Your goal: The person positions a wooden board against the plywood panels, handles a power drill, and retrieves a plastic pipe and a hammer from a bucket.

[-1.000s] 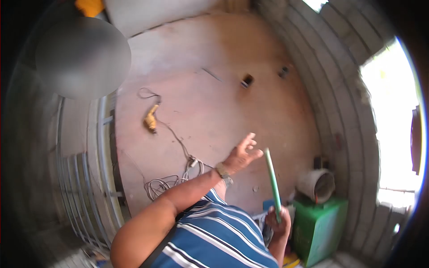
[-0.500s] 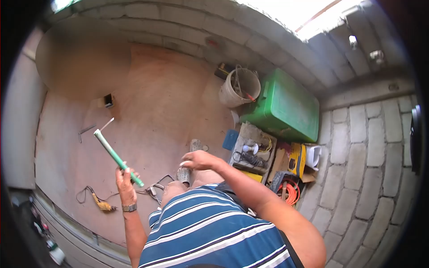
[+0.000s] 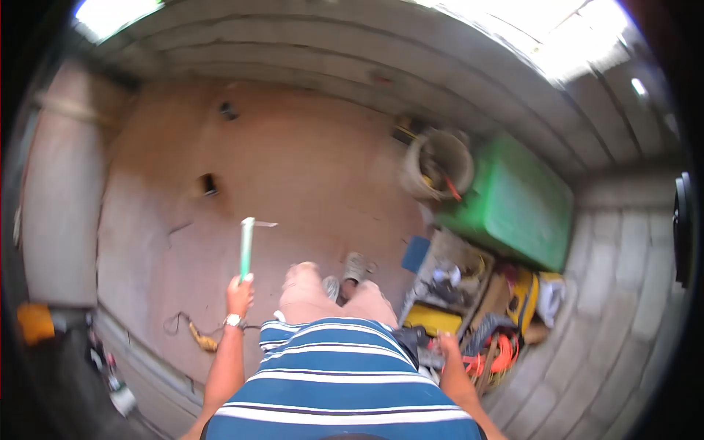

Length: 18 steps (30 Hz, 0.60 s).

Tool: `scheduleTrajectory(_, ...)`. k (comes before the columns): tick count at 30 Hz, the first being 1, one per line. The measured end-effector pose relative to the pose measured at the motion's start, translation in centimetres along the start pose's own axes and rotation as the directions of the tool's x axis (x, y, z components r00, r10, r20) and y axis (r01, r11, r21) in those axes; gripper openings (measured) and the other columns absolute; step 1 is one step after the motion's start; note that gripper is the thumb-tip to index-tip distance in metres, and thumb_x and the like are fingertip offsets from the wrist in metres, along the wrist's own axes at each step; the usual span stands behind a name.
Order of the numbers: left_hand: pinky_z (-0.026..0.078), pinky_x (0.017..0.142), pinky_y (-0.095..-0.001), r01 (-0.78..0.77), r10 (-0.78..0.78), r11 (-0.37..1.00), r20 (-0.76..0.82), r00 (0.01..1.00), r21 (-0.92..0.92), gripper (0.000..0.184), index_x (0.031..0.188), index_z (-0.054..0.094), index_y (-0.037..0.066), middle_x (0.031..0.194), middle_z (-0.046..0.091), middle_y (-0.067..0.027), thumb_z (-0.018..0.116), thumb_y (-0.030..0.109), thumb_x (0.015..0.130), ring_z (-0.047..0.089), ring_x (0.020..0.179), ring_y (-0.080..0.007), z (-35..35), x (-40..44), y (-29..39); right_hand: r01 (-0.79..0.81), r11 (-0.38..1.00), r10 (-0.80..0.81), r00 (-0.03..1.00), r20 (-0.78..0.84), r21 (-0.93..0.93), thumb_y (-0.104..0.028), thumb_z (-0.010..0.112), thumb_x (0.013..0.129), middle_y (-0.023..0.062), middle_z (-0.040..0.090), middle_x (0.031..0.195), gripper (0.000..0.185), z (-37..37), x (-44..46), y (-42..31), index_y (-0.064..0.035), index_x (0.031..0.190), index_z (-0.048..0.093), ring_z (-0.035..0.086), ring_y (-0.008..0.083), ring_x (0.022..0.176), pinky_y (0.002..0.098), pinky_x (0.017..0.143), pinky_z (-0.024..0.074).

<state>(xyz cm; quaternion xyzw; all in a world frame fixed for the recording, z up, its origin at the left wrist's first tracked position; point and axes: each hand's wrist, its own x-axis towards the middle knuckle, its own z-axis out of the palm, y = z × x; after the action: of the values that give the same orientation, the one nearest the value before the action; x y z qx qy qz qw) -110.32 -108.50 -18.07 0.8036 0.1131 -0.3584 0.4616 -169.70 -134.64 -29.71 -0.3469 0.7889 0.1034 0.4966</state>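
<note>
My left hand is closed around the lower end of a green tube-like stick. The stick points up, and a thin pale strip juts sideways from its whitish top. Below this hand, a yellow corded power tool lies on the floor. Down beside my right hip is my right hand, close to a yellow item and an orange coil. Motion blur smears its fingers, so whether it holds anything is unclear.
A bucket of tools and a large green bin stand by the block wall. Nearer me are a crate of tools, a yellow-and-black bag and a blue flat piece. A small dark box lies on the floor.
The view has shifted and blurred. My left hand, still gripping the green stick, appears farther right, with the stick now nearly upright. My right hand has dropped from in front of me to beside my hip.
</note>
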Motion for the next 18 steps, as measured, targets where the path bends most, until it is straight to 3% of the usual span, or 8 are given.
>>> scheduleTrajectory(2, 0.031, 0.036, -0.0205, -0.067, 0.067, 0.998, -0.021, 0.998, 0.000, 0.026, 0.091, 0.056, 0.009, 0.058, 0.047, 0.0047, 0.065, 0.033, 0.087, 0.040, 0.042, -0.0036, 1.5, 1.6, 3.7, -0.077, 0.996, 0.071, 0.992, 0.107, 0.055, -0.033, 0.056, 0.091, 0.0061, 0.061, 0.070, 0.026, 1.2, -0.3, -4.5, -0.0071, 0.093, 0.056, 0.050, 0.0166, 0.047, 0.0339, 0.039, 0.0399)
scheduleTrajectory(3, 0.032, 0.036, -0.0204, -0.111, 0.110, 0.993, -0.030, 0.993, -0.030, 0.026, 0.090, 0.056, 0.009, 0.058, 0.048, 0.0045, 0.065, 0.033, 0.087, 0.041, 0.043, -0.0036, 1.3, 1.4, 3.9, -0.068, 0.986, 0.045, 0.988, 0.146, 0.152, -0.034, 0.055, 0.092, 0.0050, 0.062, 0.072, 0.026, 1.6, -0.8, -6.3, -0.0076, 0.095, 0.055, 0.051, 0.0160, 0.048, 0.0334, 0.039, 0.0407)
scheduleTrajectory(4, 0.033, 0.036, -0.0209, -0.108, 0.107, 0.993, -0.037, 0.994, -0.038, 0.026, 0.089, 0.057, 0.008, 0.059, 0.049, 0.0042, 0.065, 0.032, 0.087, 0.042, 0.044, -0.0038, 1.8, 2.2, 5.1, -0.041, 0.992, 0.021, 0.986, 0.163, 0.121, -0.035, 0.055, 0.092, 0.0033, 0.062, 0.078, 0.028, 2.2, -0.9, -9.3, -0.0088, 0.102, 0.054, 0.053, 0.0144, 0.055, 0.0318, 0.042, 0.0431)
scheduleTrajectory(6, 0.034, 0.036, -0.0225, -0.143, 0.142, 0.989, -0.037, 0.989, -0.022, 0.025, 0.085, 0.057, 0.008, 0.059, 0.050, 0.0037, 0.066, 0.032, 0.086, 0.044, 0.045, -0.0045, 1.4, 2.7, 6.2, 0.086, 0.978, -0.130, 0.964, 0.233, 0.190, -0.035, 0.056, 0.091, 0.0001, 0.057, 0.072, 0.023, 3.1, -2.1, -14.7, -0.0138, 0.100, 0.054, 0.052, 0.0142, 0.056, 0.0330, 0.044, 0.0417)
scheduleTrajectory(8, 0.040, 0.043, -0.0277, -0.200, 0.200, 0.980, -0.023, 0.979, -0.008, 0.027, 0.081, 0.059, 0.006, 0.058, 0.052, 0.0013, 0.066, 0.032, 0.086, 0.048, 0.048, -0.0077, -0.2, 3.0, 5.2, 0.190, 0.939, -0.254, 0.945, 0.207, 0.286, -0.034, 0.056, 0.091, -0.0011, 0.057, 0.072, 0.022, 3.5, -4.0, -18.6, -0.0138, 0.100, 0.054, 0.050, 0.0128, 0.054, 0.0315, 0.043, 0.0405)
scheduleTrajectory(10, 0.042, 0.050, -0.0304, -0.257, 0.267, 0.956, -0.053, 0.962, 0.143, 0.030, 0.078, 0.057, 0.004, 0.058, 0.053, -0.0008, 0.066, 0.032, 0.085, 0.050, 0.052, -0.0104, 1.0, 6.4, 6.3, 0.230, 0.907, -0.297, 0.943, 0.147, 0.354, -0.039, 0.056, 0.092, -0.0002, 0.058, 0.078, 0.026, 3.4, -3.4, -24.9, -0.0139, 0.099, 0.054, 0.051, 0.0126, 0.060, 0.0316, 0.048, 0.0421)
scheduleTrajectory(13, 0.043, 0.053, -0.0308, -0.189, 0.232, 0.947, -0.142, 0.962, 0.260, 0.032, 0.078, 0.057, 0.004, 0.058, 0.052, -0.0020, 0.066, 0.033, 0.084, 0.051, 0.055, -0.0117, 3.6, 12.9, 8.6, 0.227, 0.849, -0.286, 0.957, 0.055, 0.477, -0.042, 0.054, 0.093, -0.0010, 0.058, 0.076, 0.030, 3.1, 1.9, -35.8, -0.0126, 0.099, 0.055, 0.052, 0.0125, 0.060, 0.0308, 0.050, 0.0406)
scheduleTrajectory(18, 0.042, 0.051, -0.0294, 0.036, -0.004, 0.991, -0.236, 0.972, 0.129, 0.031, 0.079, 0.057, 0.004, 0.060, 0.053, -0.0005, 0.067, 0.034, 0.083, 0.049, 0.054, -0.0104, 0.5, 14.4, 9.0, 0.283, 0.809, -0.318, 0.948, -0.022, 0.516, -0.044, 0.052, 0.094, -0.0025, 0.058, 0.081, 0.031, 3.8, 8.4, -50.1, -0.0141, 0.098, 0.057, 0.050, 0.0127, 0.065, 0.0322, 0.057, 0.0389)
